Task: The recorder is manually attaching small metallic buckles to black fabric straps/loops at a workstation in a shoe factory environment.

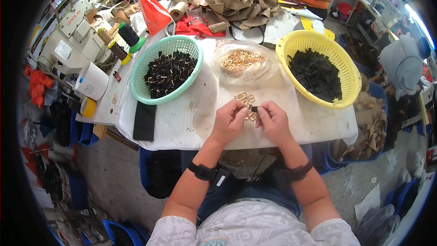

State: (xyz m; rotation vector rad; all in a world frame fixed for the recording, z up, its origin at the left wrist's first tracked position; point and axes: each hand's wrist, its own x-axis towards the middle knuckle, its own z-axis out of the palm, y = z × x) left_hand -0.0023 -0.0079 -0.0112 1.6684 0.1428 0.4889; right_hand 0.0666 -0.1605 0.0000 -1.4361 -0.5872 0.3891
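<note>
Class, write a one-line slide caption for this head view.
Both hands pinch a small black strap piece over gold buckles.

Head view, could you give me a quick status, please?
Both hands, left hand and right hand, pinching small black piece. Gold buckles beneath. Nothing in the way.

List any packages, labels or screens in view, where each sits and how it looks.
Clear plastic bag: table centre, between the baskets, holding gold buckles.
Red plastic bag: behind the green basket, upright, crumpled.
Dark phone: table's front left edge, flat, screen off.
White label: on the cream sewing machine, far left.
</note>
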